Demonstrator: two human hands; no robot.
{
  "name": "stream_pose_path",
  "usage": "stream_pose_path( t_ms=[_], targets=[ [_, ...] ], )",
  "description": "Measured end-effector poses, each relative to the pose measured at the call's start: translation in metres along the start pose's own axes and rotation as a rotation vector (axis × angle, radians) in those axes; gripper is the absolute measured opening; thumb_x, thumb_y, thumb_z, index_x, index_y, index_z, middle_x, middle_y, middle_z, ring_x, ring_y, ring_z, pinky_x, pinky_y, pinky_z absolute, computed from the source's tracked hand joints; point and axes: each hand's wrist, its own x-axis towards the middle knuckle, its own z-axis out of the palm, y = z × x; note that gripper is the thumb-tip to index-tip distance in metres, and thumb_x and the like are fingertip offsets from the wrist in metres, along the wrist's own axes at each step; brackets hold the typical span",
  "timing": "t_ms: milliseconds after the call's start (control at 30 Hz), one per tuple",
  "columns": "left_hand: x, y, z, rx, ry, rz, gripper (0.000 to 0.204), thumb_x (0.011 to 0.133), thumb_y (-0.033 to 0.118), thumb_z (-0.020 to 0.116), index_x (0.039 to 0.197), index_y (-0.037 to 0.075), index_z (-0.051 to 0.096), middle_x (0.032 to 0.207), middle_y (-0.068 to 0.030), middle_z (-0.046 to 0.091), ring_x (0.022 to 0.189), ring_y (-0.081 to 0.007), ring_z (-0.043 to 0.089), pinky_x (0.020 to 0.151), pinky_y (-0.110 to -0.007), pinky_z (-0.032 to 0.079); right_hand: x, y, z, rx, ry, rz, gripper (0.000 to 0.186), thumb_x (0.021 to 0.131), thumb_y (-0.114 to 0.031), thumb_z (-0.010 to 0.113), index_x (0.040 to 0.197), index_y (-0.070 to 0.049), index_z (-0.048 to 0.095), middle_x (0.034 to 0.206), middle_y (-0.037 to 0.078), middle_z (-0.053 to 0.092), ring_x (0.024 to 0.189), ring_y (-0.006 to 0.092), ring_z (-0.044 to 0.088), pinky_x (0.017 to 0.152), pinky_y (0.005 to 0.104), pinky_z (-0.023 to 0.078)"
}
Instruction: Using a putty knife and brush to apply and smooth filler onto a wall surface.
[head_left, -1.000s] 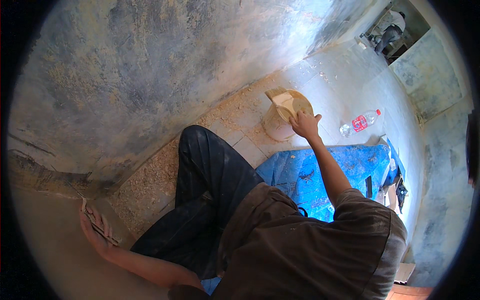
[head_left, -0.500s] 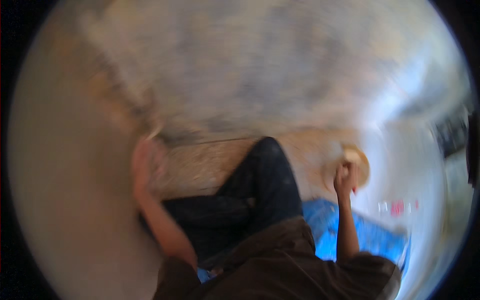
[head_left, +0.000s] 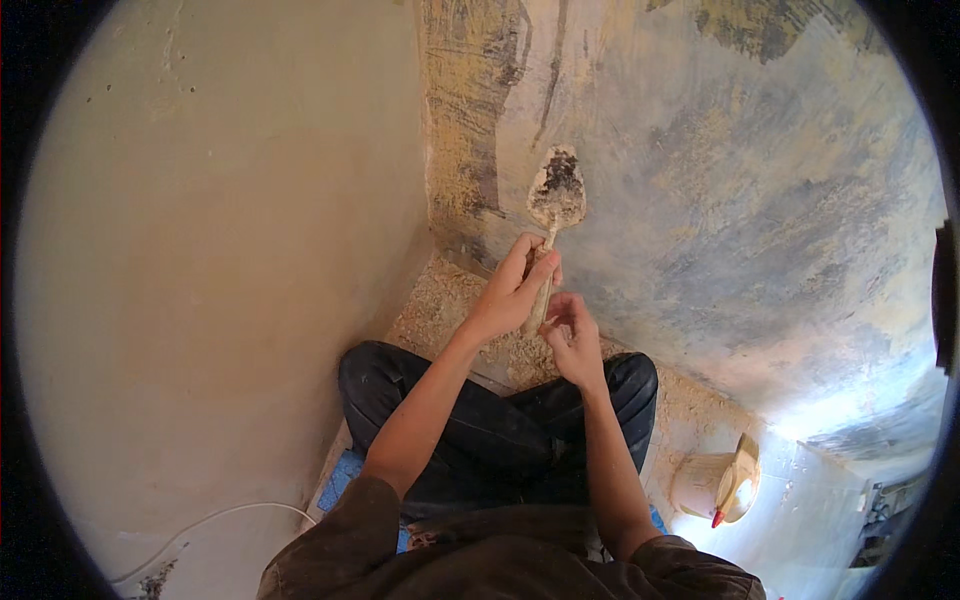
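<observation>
At the bottom of the frame, a dark brown shirt [head_left: 500,565] is seen nearest to the viewpoint. Above it, dark trousers [head_left: 470,430] are shown with both legs folded and the knees spread to either side.

At the centre of the frame, a trowel [head_left: 557,200] is held with its blade directed toward the top. Its handle is enclosed by the left hand [head_left: 518,288], which is clamped on the upper part of the grip. The right hand [head_left: 573,338] is positioned at the lower end of the handle with its fingers bent; whether the handle is gripped or only touched by them cannot be told. The two hands are placed close together. The blade is coated with pale, crusted residue, and a dark patch is exposed at its middle.

Below the hands, crumbled debris [head_left: 437,300] is spread over the floor along the foot of the walls. Parts of a blue sheet [head_left: 343,476] are visible beside the legs.

At the lower right, a pale bucket [head_left: 692,484] is stood on the floor. A broad brush [head_left: 746,462] is laid at its mouth, by which the interior is partly covered; the contents cannot be made out.

At the lower left, a white cable [head_left: 225,511] is seen. The background is formed by a plain beige wall [head_left: 230,260] at left and a mottled grey-and-yellow wall [head_left: 720,200] at right.
</observation>
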Motion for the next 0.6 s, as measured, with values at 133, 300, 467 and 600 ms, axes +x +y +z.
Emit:
stream_pose_path(
  t_ms=[133,300,467,600],
  targets=[
    [0.006,-0.028,-0.002,0.033,0.083,0.036,0.024,0.099,0.025,0.058,0.101,0.004,0.047,0.075,-0.0012,0.048,0.072,-0.0096,0.050,0.068,-0.028,0.045,0.010,0.010,0.010,0.341,-0.175,0.051,0.044,0.083,-0.001,0.057,0.126,0.002,0.047,0.112,0.013,0.059,0.101,0.0212,0.059,0.087,0.0328,0.048],
    [0.004,-0.023,0.006,0.033,0.024,-0.069,0.024,0.098,0.024,0.060,0.099,0.003,0.049,0.083,-0.0048,0.059,0.078,-0.0094,0.055,0.069,-0.026,0.044,0.008,0.019,0.014,0.291,-0.183,0.098,0.063,0.090,-0.001,0.050,0.148,0.003,0.026,0.131,0.014,0.050,0.117,0.0195,0.052,0.096,0.0318,0.045],
    [0.000,-0.025,0.008,-0.010,0.010,-0.019,0.023,0.098,0.024,0.060,0.101,0.003,0.050,0.095,-0.0080,0.067,0.082,-0.0104,0.058,0.074,-0.027,0.045,0.007,0.012,0.020,0.250,-0.082,0.112,0.061,0.093,-0.006,0.052,0.148,0.002,0.027,0.099,0.008,0.061,0.078,0.0140,0.059,0.070,0.0285,0.050],
    [0.001,-0.026,0.007,0.016,-0.091,0.023,0.025,0.098,0.022,0.059,0.112,0.002,0.053,0.105,-0.0078,0.069,0.091,-0.0123,0.059,0.082,-0.029,0.046,0.005,0.008,0.017,0.313,-0.014,0.142,0.050,0.093,-0.006,0.053,0.141,0.001,0.039,0.081,0.004,0.061,0.066,0.0105,0.056,0.058,0.0278,0.047]
  ],
)
